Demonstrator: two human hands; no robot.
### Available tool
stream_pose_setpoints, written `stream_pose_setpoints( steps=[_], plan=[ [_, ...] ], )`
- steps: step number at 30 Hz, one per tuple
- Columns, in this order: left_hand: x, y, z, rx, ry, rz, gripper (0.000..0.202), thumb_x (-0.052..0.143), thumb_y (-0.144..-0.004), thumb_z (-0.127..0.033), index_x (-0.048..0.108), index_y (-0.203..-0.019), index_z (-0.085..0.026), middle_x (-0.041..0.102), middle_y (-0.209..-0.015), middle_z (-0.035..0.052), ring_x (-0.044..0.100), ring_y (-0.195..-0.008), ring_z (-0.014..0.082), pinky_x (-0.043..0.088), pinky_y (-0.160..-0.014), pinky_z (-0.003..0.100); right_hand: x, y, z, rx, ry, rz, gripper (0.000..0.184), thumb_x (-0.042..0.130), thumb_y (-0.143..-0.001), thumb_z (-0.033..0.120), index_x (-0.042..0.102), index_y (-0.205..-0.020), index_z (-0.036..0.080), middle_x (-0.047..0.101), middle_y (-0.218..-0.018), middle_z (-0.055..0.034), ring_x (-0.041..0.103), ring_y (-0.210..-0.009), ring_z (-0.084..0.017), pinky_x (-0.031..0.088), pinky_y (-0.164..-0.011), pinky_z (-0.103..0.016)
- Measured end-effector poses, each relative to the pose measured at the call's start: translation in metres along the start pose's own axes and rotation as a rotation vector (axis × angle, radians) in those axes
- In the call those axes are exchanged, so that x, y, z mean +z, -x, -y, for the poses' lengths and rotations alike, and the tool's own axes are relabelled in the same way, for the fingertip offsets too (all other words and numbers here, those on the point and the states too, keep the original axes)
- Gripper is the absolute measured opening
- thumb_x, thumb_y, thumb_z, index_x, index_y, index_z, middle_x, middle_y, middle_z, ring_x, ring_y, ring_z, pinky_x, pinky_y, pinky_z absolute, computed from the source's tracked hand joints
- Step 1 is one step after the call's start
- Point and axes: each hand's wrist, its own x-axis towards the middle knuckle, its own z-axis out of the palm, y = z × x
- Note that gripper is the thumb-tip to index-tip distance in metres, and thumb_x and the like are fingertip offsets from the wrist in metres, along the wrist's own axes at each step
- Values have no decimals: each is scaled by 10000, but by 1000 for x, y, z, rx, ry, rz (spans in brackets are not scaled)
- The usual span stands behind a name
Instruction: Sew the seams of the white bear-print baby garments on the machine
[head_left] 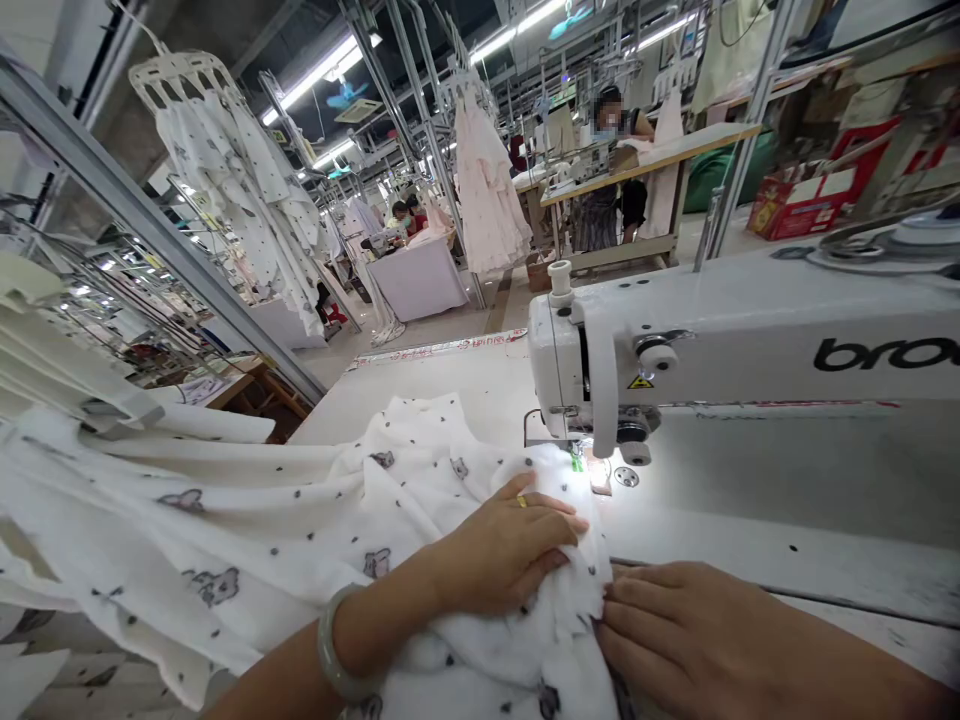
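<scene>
A white fabric piece (pixel 300 530) with small dark dots and grey animal prints spreads from the left over the sewing machine's bed. My left hand (pixel 510 545), wearing a ring and a pale bangle, lies on top of it with fingers curled into the cloth, just before the needle area. At the cloth's right edge, my right hand (pixel 675 625) has its fingers together and pinches the border; its thumb is hidden. The white sewing machine (pixel 720 320) stands on the right, its lamp lighting the presser foot (pixel 577 458) beside the cloth's upper edge.
A hanger clamp (pixel 184 75) carries more printed pieces at upper left. Pink garments (pixel 487 180) hang beyond the table (pixel 450 365). A metal post (pixel 157 210) slants on the left. A co-worker (pixel 619 130) sits at another machine, and a red box (pixel 802 200) rests on the floor.
</scene>
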Motion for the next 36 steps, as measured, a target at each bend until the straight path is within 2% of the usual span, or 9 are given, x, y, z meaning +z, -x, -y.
stream_pose_setpoints(
  steps=[3,10,14,17,21,25,27,31,36],
  plan=[
    [5,0,2,8,9,-11,331,457,-1033,-191,594,-1333,-200,756,-1342,114,628,-1395,224,204,-1347,495,4,1,0,18,-23,32,475,263,-1102,67,665,-881,191,657,-746,-33,573,-654,-190,469,-620,-346],
    [12,-11,14,-10,-66,50,357,427,-1040,-152,590,-1353,-206,707,-1444,101,570,-1461,218,157,-1350,482,14,10,-8,75,-37,-3,419,295,-1093,81,696,-1073,203,767,-881,-50,702,-752,-188,556,-721,-300],
    [2,-30,30,-42,-106,59,338,434,-1052,-153,607,-1330,-238,661,-1512,80,567,-1462,210,155,-1347,489,21,18,-26,130,21,-70,408,338,-1054,47,700,-1156,206,809,-1051,-53,768,-914,-190,610,-851,-303],
    [-14,-38,33,-31,-107,85,349,407,-1094,-222,585,-1393,-226,686,-1472,110,545,-1486,226,144,-1348,511,23,18,-33,135,70,-15,387,348,-1058,47,699,-1144,183,806,-1131,-74,770,-994,-194,605,-957,-327],
    [-29,-25,13,-67,-70,125,468,386,-1128,-429,489,-1521,-196,593,-1571,153,434,-1571,297,134,-1337,623,23,12,-24,91,94,-35,336,403,-1057,70,720,-1134,152,796,-1052,-97,733,-963,-253,576,-977,-437],
    [-15,8,-20,-83,-116,1,788,653,-962,-629,447,-1565,-165,506,-1637,175,409,-1575,345,198,-1349,588,25,10,-9,-21,-24,-10,354,382,-1066,92,721,-1016,177,739,-851,-81,652,-797,-235,552,-805,-397],
    [0,20,-32,-133,-128,-19,851,709,-920,-583,424,-1587,-137,469,-1664,187,402,-1578,352,241,-1349,566,23,9,-5,-44,-28,-13,380,358,-1066,80,722,-1010,170,728,-828,-81,635,-776,-231,545,-788,-388],
    [26,25,-36,-243,-129,-22,705,608,-936,-307,422,-1584,-100,371,-1722,194,322,-1625,343,277,-1336,596,15,7,-5,-14,-1,-49,423,309,-1088,66,724,-1086,141,750,-867,-80,657,-781,-211,549,-751,-348],
    [28,9,-22,-227,-114,-69,599,513,-915,-198,484,-1510,-133,441,-1686,176,364,-1605,334,294,-1317,632,11,6,-16,30,-19,-63,383,350,-1093,78,718,-1149,167,770,-904,-79,685,-779,-196,540,-704,-308]
  ],
)
